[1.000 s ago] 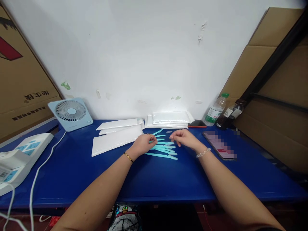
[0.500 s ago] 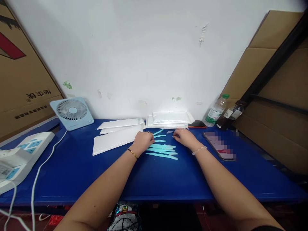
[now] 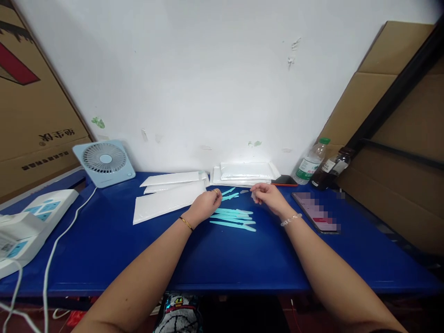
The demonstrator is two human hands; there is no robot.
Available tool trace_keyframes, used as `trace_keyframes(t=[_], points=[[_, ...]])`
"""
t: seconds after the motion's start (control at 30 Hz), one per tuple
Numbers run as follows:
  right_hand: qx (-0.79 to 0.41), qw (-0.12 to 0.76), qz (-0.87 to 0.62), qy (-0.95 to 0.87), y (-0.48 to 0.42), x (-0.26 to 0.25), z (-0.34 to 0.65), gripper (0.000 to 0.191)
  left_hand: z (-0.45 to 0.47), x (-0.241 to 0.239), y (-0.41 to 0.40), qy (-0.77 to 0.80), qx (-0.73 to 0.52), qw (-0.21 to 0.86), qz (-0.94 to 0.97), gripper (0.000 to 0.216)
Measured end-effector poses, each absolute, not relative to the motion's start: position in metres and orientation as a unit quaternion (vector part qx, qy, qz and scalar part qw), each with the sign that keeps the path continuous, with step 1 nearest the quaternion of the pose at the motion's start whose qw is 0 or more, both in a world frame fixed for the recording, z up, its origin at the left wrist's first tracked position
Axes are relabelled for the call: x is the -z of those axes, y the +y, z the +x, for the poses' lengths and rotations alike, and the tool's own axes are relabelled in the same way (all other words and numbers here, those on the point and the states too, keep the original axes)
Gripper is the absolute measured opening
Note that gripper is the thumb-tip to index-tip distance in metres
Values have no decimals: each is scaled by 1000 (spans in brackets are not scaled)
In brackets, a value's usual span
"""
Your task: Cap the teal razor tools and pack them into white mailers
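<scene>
Several light-teal eyebrow razors (image 3: 231, 217) lie side by side on the blue table in front of me. My left hand (image 3: 206, 203) is closed at their left, pinching what appears to be another eyebrow razor (image 3: 229, 197); its handle is mostly hidden by the fingers. Beyond it lies one more razor (image 3: 228, 190), angled. To the right, my right hand (image 3: 268, 198) pinches a small translucent piece (image 3: 253, 197), apart from the razors. A similar clear piece (image 3: 244, 191) rests on the table between the hands.
White padded envelopes (image 3: 166, 203) lie at left, with another stack (image 3: 246, 171) against the wall. A blue fan (image 3: 106, 159) and a power strip (image 3: 41, 222) stand at far left. On the right are a phone (image 3: 315, 212), a water bottle (image 3: 308, 164) and a dark bottle (image 3: 329, 171).
My right hand has lifted slightly and turned, and a translucent piece now shows in its fingers. The razor at my left fingertips has shifted away from me, overlapping another.
</scene>
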State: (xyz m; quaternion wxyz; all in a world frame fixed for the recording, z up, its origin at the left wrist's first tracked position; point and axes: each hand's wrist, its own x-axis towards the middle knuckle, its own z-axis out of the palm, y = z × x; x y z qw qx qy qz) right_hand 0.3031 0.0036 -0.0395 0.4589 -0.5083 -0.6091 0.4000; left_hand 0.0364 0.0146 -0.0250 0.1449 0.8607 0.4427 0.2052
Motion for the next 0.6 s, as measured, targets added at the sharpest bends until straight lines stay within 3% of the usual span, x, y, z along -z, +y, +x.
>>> trace_keyframes(t=[0.17, 0.33, 0.6], points=[[-523, 490, -480, -506, 2, 36, 296, 28, 37, 25, 12, 432, -212, 160, 862, 20], [-501, 454, -502, -540, 0, 35, 294, 31, 36, 25, 12, 431, -215, 154, 863, 22], [-529, 473, -456, -537, -3, 30, 292, 33, 35, 26, 13, 430, -222, 153, 862, 22]])
